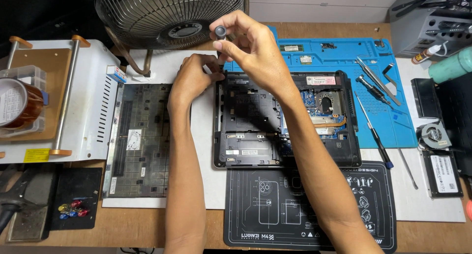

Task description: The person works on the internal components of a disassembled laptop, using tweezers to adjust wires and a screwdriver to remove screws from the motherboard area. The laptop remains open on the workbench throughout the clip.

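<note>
One opened black laptop chassis (287,119), centre bench. Left hand (191,79) pinches its upper-left corner; right hand (250,50) grasps dark round-capped screwdriver handle (220,31) above that edge. One detached keyboard panel (142,136) just left.

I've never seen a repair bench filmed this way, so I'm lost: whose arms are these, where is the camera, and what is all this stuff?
The camera sits on the person's head and looks down, so both arms are their own. The right hand pinches the dark handle of a screwdriver held upright. The left hand rests at the top left corner of an opened laptop base, whose blue circuit board shows. Left of it lies a detached keyboard, face down. A blue mat holds tweezers and more screwdrivers; a fan stands behind.
</note>
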